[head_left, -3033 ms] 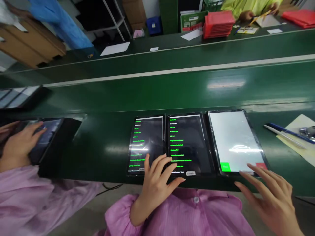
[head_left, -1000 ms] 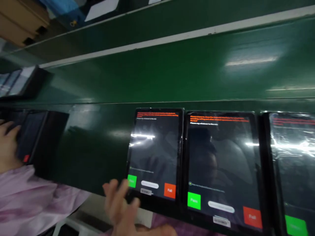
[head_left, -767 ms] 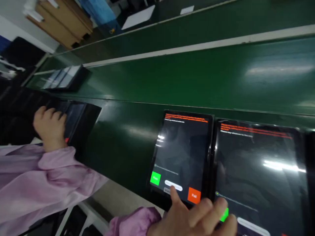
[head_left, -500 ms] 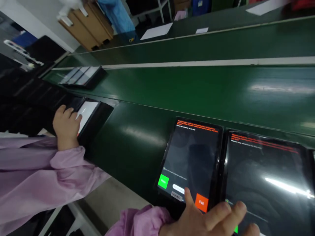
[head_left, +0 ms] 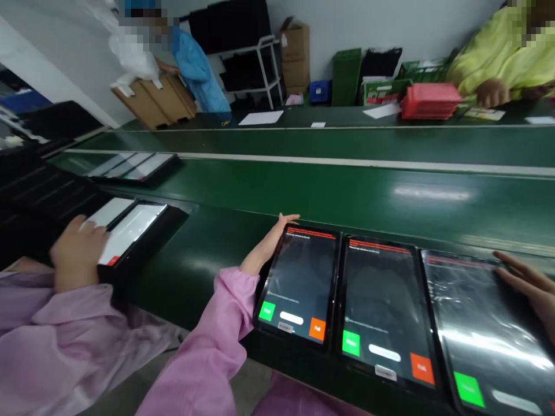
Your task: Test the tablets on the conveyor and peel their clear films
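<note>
Three tablets lie face up in a row before you: the left tablet (head_left: 299, 271) and the middle tablet (head_left: 381, 294) wholly in view, the right tablet (head_left: 481, 306) cut off by the frame. All appear to stand at one stage: each screen is dark, with red lettering at the top, too small to read, and a green square at lower left. The red square marked Fail (head_left: 317, 329) shows plainly on the left tablet. Reaching this screen seems done on all three; the choice between squares seems left on each.

Your left hand (head_left: 274, 236) lies at the left tablet's upper left corner, fingers extended past it; you cannot tell whether it grips. Your right hand (head_left: 529, 283) is spread, its visible fingers straight and slightly apart, at the right tablet's upper right edge.

The bench (head_left: 225, 231) is green and glossy, with lamp glare. To your left, a co-worker's hand (head_left: 80, 251) is at white-lit tablets (head_left: 130, 234). Beyond, note a red stack (head_left: 431, 101), a white sheet (head_left: 260, 118), a person in yellow (head_left: 489, 58) and a person in blue (head_left: 195, 63).
</note>
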### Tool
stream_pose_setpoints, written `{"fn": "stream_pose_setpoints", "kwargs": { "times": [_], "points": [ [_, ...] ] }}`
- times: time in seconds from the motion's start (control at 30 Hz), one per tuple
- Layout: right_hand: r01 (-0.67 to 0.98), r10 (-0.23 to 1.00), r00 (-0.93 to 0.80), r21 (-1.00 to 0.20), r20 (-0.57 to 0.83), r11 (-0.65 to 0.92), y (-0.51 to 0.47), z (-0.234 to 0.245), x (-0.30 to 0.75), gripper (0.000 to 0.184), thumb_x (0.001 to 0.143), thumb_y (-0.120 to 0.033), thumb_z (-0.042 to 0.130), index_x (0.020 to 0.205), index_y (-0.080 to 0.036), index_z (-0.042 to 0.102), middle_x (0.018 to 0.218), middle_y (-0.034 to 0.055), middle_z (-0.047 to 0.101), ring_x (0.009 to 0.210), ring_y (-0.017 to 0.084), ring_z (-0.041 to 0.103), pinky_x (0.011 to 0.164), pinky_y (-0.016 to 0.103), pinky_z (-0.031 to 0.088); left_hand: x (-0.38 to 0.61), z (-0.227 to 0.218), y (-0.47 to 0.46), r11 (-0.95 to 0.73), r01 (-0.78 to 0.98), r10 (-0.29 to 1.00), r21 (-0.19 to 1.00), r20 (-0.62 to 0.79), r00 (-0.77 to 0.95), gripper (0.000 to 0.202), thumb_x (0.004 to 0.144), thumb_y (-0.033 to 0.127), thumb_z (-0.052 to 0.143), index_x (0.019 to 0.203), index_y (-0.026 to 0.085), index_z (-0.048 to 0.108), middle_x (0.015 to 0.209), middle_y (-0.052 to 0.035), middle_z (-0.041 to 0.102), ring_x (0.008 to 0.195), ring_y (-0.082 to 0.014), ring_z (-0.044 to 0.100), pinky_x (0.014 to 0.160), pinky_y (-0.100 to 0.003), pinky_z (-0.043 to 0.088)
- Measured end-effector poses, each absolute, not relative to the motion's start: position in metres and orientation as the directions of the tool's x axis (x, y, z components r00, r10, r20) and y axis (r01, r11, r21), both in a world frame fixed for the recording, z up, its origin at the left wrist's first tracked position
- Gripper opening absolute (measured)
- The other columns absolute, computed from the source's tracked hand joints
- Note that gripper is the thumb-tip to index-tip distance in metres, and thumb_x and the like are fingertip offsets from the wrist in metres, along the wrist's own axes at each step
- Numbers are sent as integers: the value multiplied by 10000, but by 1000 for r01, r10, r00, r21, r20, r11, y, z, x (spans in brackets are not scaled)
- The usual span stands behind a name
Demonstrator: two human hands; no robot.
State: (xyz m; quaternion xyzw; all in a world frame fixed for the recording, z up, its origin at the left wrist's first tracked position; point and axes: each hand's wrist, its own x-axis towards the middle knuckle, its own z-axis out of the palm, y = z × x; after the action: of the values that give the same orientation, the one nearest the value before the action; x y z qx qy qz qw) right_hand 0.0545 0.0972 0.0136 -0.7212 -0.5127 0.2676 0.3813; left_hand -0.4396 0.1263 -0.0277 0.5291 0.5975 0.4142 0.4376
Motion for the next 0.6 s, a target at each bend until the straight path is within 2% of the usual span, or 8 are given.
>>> {"fn": "stream_pose_setpoints", "kwargs": {
  "times": [0.07,0.17,0.27,0.4,0.43,0.5,0.57,0.6],
  "points": [
    [367,884,427,-857,-192,-363,93,17,53,605,539,-588,832,1064,-288,807,975,75,785,919,330,752,610,344,592,-435,-34,124,101,243,994,965,-92,-51,1000,891,929,126,1341,186,621,1081,-114,704,891,-250,724,814,-425,622],
    [335,881,430,-871,-198,-359,88,17,48,735,486,-560,809,1164,-284,750,1053,74,773,1050,346,726,648,324,609,-434,-34,119,88,262,996,961,-76,-57,948,919,897,131,1333,194,614,1113,-121,704,920,-248,727,851,-427,620],
    [301,879,429,-885,-208,-356,90,16,47,714,477,-548,782,1128,-265,709,942,77,757,889,320,732,600,327,580,-437,-21,112,51,344,997,938,-26,-77,847,974,821,152,1281,198,638,1260,-156,677,1164,-300,683,1046,-505,555],
    [324,877,472,-905,-97,-274,77,19,57,718,467,-596,752,1100,-265,680,1089,90,743,905,275,694,682,334,560,-427,2,63,-56,519,993,853,101,-58,545,946,677,589,1286,256,656,1515,-121,548,1506,-326,411,1295,-551,259],
    [350,867,496,-901,-54,-257,68,21,60,724,471,-607,754,1106,-266,683,1140,93,731,885,260,676,694,341,553,-418,5,42,-127,575,988,808,152,6,477,946,600,649,1294,275,660,1527,-100,551,1506,-311,415,1309,-550,223],
    [474,858,510,-850,54,-229,41,26,64,680,548,-625,759,1126,-273,704,1151,90,720,686,198,596,616,352,513,-395,9,-5,-443,695,896,566,305,323,311,1047,434,551,1309,301,654,1435,-64,651,1404,-252,546,1304,-563,241],
    [657,892,392,-747,226,-99,11,31,62,499,713,-634,713,1086,-301,725,1086,73,728,511,148,460,509,354,437,-367,8,-46,-666,656,746,356,357,563,282,1061,317,538,1323,280,637,1347,-34,720,1331,-204,615,1333,-549,166],
    [735,902,279,-677,330,20,-4,33,58,383,804,-615,667,1044,-322,724,1048,62,735,495,158,466,496,363,426,-354,8,-61,-708,648,704,280,358,614,281,1056,290,551,1322,263,636,1298,-23,747,1297,-194,639,1340,-555,125]
  ]
}}
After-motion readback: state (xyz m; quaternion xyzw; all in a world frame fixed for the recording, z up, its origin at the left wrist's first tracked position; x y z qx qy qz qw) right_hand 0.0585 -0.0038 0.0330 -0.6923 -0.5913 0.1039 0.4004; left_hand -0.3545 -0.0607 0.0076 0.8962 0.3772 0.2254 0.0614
